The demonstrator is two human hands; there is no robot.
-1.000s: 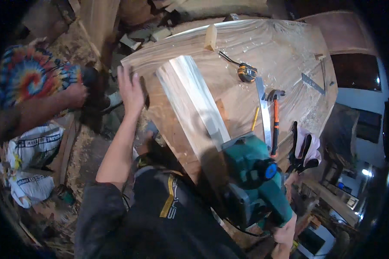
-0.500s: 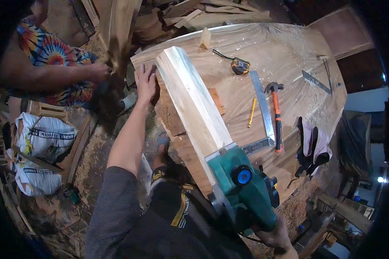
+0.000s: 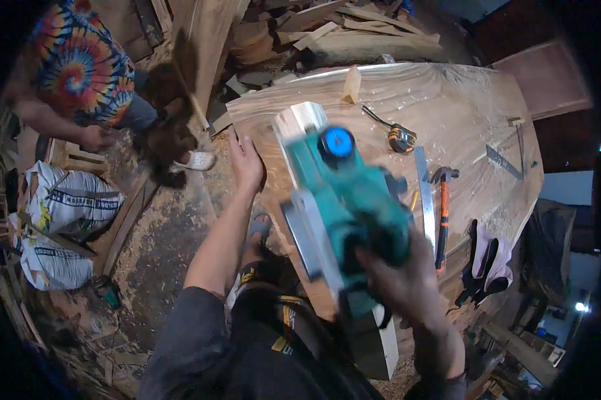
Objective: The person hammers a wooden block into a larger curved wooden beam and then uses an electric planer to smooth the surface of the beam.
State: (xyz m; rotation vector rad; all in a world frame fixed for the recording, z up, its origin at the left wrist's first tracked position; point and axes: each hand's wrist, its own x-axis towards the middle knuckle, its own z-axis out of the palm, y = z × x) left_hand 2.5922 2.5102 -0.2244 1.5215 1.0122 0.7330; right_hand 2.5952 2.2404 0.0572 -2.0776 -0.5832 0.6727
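Note:
My right hand [image 3: 397, 273] grips the handle of a teal electric planer [image 3: 334, 193] with a blue knob, blurred, lying over a pale plank [image 3: 300, 117] on a large wooden worktop [image 3: 487, 97]. My left hand [image 3: 246, 160] is at the worktop's left edge, left of the plank, fingers extended. Right of the planer lie a tape measure [image 3: 400, 139], a steel rule [image 3: 426, 200], a yellow pencil [image 3: 414, 198], an orange-handled hammer [image 3: 444, 207] and pale gloves [image 3: 497, 267]. A small wood block [image 3: 351, 85] stands near the far edge.
A person in tie-dye [image 3: 77, 73] stands at left, one hand [image 3: 95, 139] low. Below are white sacks [image 3: 70, 207], shavings and scraps on the floor [image 3: 167, 240]. Wood offcuts [image 3: 374, 43] are piled behind the worktop. An angled metal tool [image 3: 504, 160] lies on its right side.
The planer and my right hand have moved up along the plank toward its far end. My left hand stays near the left edge. The other person's hand has moved down and left.

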